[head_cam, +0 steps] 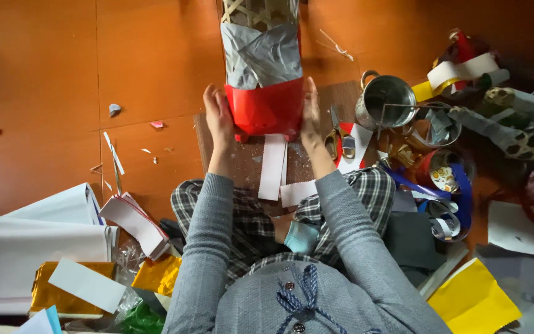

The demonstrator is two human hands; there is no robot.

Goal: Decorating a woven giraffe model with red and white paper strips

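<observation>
Both hands press flat against the sides of a red paper band wrapped round a woven frame.

Left hand (219,117) and right hand (310,117) hold the red band (266,110) between open palms, fingers stretched along its sides. Nearest the person, below the band, white paper strips (273,167) lie on a brown board (242,161) on the floor. Right of the band lie scissors (335,139), then a metal pot (385,99). Beyond the band, grey paper (261,55) covers the woven frame (248,11).
</observation>
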